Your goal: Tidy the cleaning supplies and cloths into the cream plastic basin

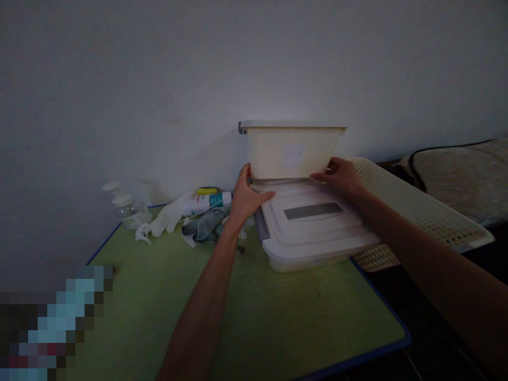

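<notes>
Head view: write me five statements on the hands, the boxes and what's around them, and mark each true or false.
1. The left hand is at the left side of the upper box. True.
2. The right hand is well away from both boxes. False: it is at the upper box's lower right corner.
3. The lower box has a grey panel on top. True.
4. The basket is left of the boxes. False: it is to their right.
5. The table has a red top. False: the top is green, with a blue edge.
</notes>
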Demonstrator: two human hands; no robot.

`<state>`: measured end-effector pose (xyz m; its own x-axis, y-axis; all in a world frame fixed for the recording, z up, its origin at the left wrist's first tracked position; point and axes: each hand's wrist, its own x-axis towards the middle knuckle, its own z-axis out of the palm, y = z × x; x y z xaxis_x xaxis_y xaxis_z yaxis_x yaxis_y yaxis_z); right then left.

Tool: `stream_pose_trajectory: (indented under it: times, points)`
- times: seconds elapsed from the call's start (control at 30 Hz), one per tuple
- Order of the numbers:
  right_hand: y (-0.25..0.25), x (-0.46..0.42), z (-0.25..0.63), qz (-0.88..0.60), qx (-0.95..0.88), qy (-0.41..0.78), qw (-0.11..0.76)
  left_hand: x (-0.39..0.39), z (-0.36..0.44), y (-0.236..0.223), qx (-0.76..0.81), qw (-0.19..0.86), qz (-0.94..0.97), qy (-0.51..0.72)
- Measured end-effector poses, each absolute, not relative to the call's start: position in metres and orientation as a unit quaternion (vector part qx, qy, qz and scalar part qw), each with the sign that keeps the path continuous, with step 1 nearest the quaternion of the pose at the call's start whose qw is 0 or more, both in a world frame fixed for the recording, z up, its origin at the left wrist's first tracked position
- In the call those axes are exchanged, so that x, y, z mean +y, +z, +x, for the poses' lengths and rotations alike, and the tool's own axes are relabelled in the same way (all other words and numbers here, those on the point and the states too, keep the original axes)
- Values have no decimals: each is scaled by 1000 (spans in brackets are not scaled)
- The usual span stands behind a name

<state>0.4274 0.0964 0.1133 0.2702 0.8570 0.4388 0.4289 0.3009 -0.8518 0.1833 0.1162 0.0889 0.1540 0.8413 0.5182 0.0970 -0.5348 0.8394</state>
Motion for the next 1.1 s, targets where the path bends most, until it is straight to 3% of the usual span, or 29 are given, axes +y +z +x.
stream_pose_trajectory:
  times: [0.2, 0.5, 1.1]
  points:
    - [130, 83, 413, -526, -581, 167, 598, 98, 177, 111, 344, 320, 643, 605]
    - [155, 29, 409, -516, -563, 137, 631, 43, 168, 129, 305, 281, 698, 584]
    - [106, -56, 417, -546, -530, 136, 635, -26, 160, 77, 341, 289, 736, 508]
